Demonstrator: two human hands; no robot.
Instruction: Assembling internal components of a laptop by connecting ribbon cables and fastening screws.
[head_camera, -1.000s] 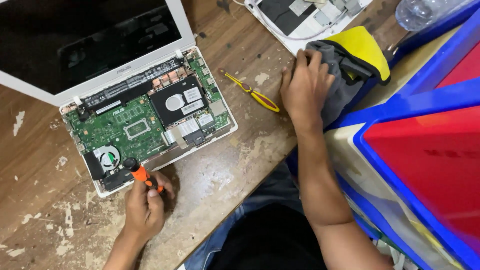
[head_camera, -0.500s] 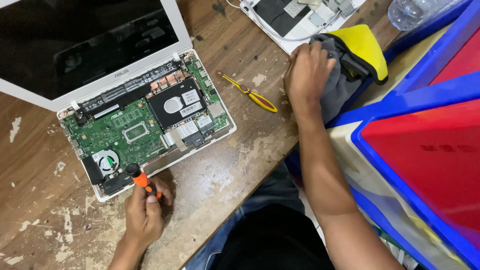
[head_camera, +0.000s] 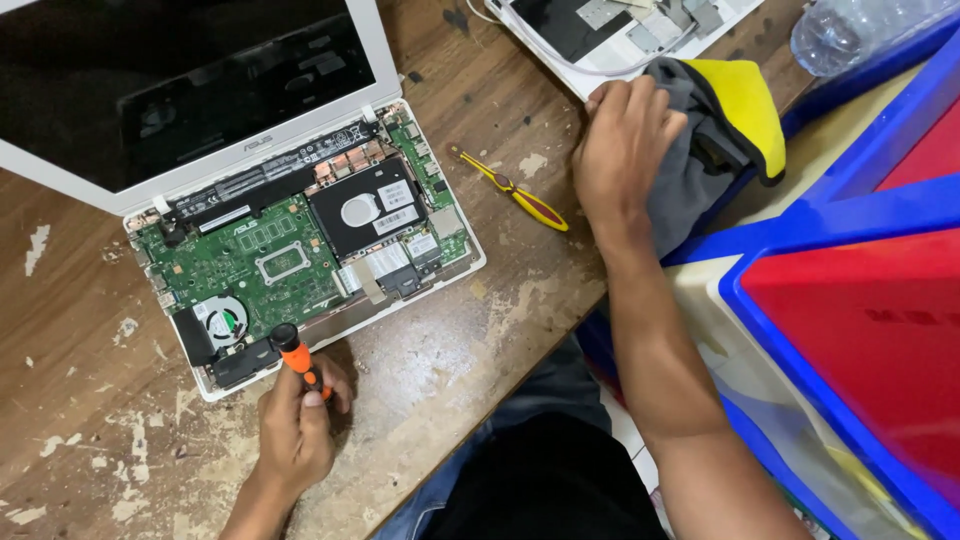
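I see the left hand (head_camera: 295, 425) closed around an orange screwdriver (head_camera: 297, 357); its black cap points at the front corner of the opened laptop (head_camera: 300, 250), near the fan (head_camera: 222, 320). The tip of the screwdriver is hidden inside the fist, so I cannot tell what it touches. The right hand (head_camera: 620, 150) lies flat with its grip spread on a grey and yellow cloth (head_camera: 720, 130), which sits at the far edge of the table (head_camera: 480, 330). Its fingertips are partly covered by a fold of the cloth. Between the hands rest yellow tweezers (head_camera: 515, 190). A second white device (head_camera: 620, 30) and a plastic bottle (head_camera: 850, 30) are cut off by the top border.
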